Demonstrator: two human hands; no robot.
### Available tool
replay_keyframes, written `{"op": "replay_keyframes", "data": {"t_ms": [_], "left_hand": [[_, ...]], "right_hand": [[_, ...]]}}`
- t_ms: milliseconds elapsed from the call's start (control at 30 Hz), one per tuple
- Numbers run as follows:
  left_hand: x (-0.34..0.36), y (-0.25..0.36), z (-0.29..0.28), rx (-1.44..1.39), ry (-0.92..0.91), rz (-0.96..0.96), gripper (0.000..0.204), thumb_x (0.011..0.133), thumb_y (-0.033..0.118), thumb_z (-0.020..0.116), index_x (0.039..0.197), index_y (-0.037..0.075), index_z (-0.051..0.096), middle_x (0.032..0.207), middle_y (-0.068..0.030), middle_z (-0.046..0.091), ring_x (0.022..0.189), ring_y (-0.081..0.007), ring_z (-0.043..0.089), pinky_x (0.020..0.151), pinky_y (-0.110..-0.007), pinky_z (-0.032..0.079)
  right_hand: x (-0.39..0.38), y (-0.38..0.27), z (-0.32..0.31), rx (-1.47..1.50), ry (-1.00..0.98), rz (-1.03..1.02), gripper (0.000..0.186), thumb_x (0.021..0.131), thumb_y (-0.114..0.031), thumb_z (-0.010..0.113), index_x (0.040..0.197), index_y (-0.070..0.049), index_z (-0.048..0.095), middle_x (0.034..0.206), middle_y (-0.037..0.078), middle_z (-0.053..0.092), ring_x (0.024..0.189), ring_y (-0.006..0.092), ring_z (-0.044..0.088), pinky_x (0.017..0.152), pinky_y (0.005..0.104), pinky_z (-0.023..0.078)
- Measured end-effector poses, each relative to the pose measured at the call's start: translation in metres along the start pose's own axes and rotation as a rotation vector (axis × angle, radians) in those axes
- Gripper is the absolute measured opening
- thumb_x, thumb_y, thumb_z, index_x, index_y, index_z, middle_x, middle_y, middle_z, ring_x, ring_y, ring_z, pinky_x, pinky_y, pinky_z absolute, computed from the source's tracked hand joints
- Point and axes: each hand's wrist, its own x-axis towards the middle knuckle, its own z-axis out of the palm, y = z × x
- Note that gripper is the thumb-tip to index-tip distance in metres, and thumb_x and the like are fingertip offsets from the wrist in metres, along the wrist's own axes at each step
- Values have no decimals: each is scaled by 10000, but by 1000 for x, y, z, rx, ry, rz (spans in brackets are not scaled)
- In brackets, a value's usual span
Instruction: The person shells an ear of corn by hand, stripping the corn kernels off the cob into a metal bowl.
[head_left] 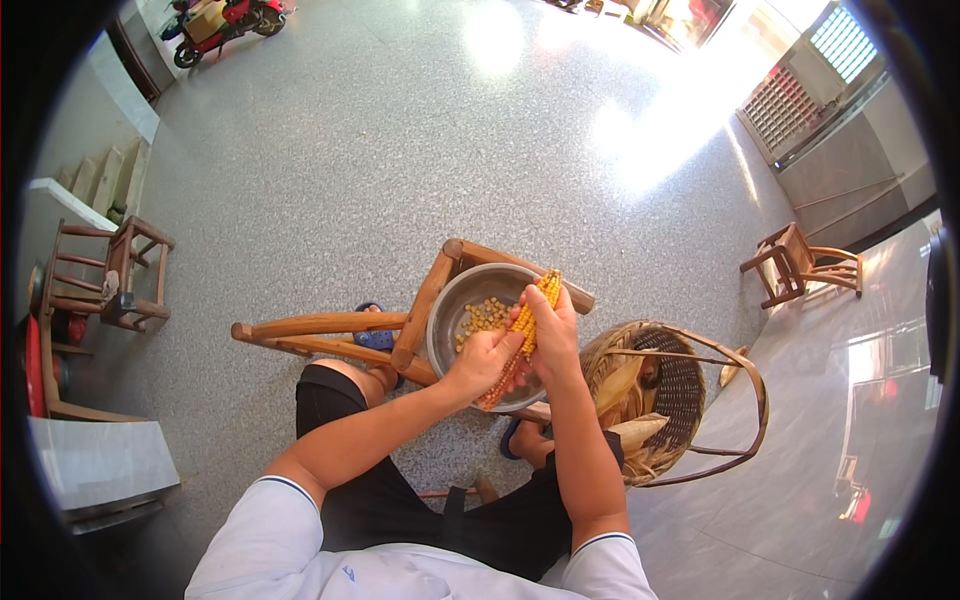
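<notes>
A yellow-orange corn cob (527, 318) is held over a round metal bowl (452, 312) that has loose kernels (485, 315) in it. My left hand (483, 361) grips the cob's lower part, thumb pressed on the kernels. My right hand (553, 335) wraps the cob's upper part from the right. The bowl rests on a wooden chair (340, 335) lying on its side in front of my knees.
A woven basket (690, 400) with corn husks stands at my right. Small wooden chairs stand at the left (110, 275) and at the right (800, 265). A red scooter (225, 25) is parked far back left. The grey speckled floor stretches ahead.
</notes>
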Motion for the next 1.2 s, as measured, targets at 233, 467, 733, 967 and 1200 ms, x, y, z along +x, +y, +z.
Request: {"op": "replay_keyframes", "data": {"t_ms": [233,467,733,967,1200], "left_hand": [[0,3,2,-131,22,-63,405,1029,330,360,1027,-20,564,819,-101,654,640,-158,640,536,-270,530],[5,2,0,-306,77,-34,368,1017,328,392,1080,-6,533,891,-113,647,683,-162,653,541,-274,545],[2,3,0,-41,50,-15,375,959,378,560,1000,7,584,803,-56,646,651,-109,635,521,-222,509],[1,5,0,-5,26,8,346,978,348,533,1000,8,593,806,-52,642,648,-106,627,537,-214,506],[-2,8,5,35,41,34,308,1017,273,436,1008,1,580,801,-58,634,641,-112,613,538,-235,505]], "right_hand": [[2,-4,-4,53,-19,13,175,959,-113,548,1098,-64,453,863,49,534,708,135,560,608,274,520],[-1,-3,1,5,10,2,189,955,-109,553,1106,-57,453,861,50,540,716,142,582,648,297,547],[-4,1,4,-57,12,-45,201,960,-126,552,1114,-44,451,854,43,535,739,147,610,696,289,567],[-4,-3,3,-30,2,-36,197,963,-139,551,1109,-50,453,852,43,534,732,153,622,671,287,565],[-2,-3,0,-12,-7,-26,174,965,-142,548,1090,-63,457,852,45,536,718,159,620,662,298,567]]}}
